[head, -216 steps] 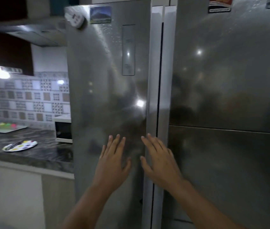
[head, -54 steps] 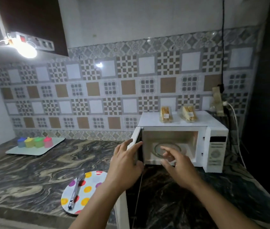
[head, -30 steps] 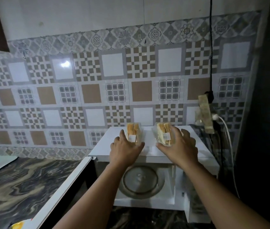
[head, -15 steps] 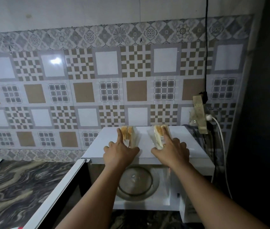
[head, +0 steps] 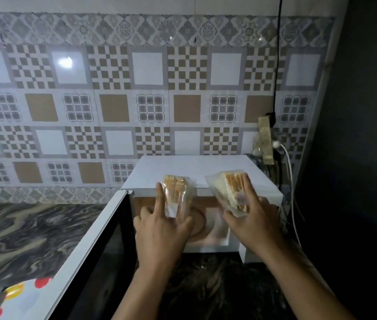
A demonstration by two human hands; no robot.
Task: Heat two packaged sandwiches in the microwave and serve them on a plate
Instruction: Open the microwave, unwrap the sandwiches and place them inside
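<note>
Plastic-wrapped sandwiches (head: 175,197) (head: 232,191) held lengthwise, pointing toward wall.

Dim, soft picture with wide-angle bending at the edges, lamp glare on the tiled wall (head: 67,62), right side in deep shadow.

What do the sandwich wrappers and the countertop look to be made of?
Both sandwich wrappers, left and right, look like thin clear plastic film: the bread shows through and the film crinkles. The countertop looks like polished stone, dark with swirling veins; possibly laminate.
</note>
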